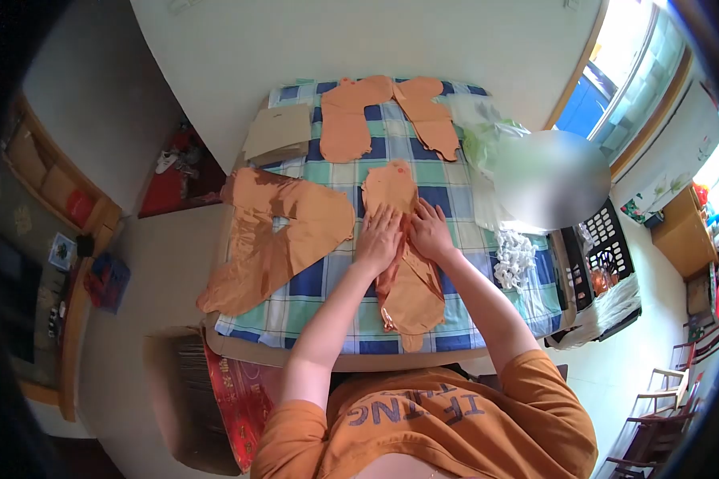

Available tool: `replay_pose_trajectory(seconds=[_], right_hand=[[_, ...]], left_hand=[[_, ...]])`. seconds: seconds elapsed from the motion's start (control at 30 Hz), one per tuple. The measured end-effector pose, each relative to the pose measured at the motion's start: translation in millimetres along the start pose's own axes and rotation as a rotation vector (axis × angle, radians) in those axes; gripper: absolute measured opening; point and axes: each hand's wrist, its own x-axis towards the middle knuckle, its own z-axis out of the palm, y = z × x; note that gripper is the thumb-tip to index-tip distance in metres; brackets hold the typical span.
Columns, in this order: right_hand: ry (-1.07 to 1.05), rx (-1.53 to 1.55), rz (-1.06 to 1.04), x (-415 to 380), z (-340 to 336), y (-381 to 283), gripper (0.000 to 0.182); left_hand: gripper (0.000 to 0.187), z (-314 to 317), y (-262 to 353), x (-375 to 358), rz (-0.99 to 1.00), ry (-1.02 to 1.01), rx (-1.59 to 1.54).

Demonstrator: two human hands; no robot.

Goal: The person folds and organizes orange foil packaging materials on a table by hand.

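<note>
A flat, copper-coloured foil balloon [413,299], folded lengthwise, lies in front of me on a checked cloth. My left hand [381,233] rests flat on its upper middle, fingers stretched out and pointing away from me. Against its right edge lies my right hand [431,231], fingers extended and slightly apart. Neither hand grips anything visible. To the left spreads a larger, creased foil balloon [295,231]. Two more flat foil shapes, a bent balloon [345,120] and a narrower balloon [429,120], are at the far side of the table.
The checked cloth [463,307] covers the table. Beige cardboard sheets [278,132] sit at the back left. Clear plastic bags [475,152] and curly white ribbon [515,259] lie on the right, beside a black crate [611,247]. An open cardboard box [164,391] stands at front left.
</note>
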Motion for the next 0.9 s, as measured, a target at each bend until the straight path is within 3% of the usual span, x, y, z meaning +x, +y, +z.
replay_pose_trajectory(seconds=[0.33,0.43,0.53,0.67,0.9], right_hand=[[-0.032,-0.029,0.006,0.8,-6.9,-4.0,0.039],[0.182,0.221,0.060,3.0,-17.7,-10.8,0.041],[0.308,0.132,-0.036,-0.7,-21.2,-11.3,0.042],[0.001,0.060,-0.052,-1.4,-14.2,-10.4,0.041],[0.008,0.071,-0.025,-0.3,-11.1,-11.0,0.038]], left_hand=[[0.054,12.6,5.3,0.2,-0.112,-0.073,0.018],[0.054,10.2,7.1,1.1,-0.134,-0.088,0.012],[0.054,9.8,8.8,1.6,-0.157,-0.103,0.015],[0.052,15.7,5.1,-1.0,-0.111,-0.039,0.019],[0.051,20.0,2.1,-0.5,-0.182,0.048,0.044]])
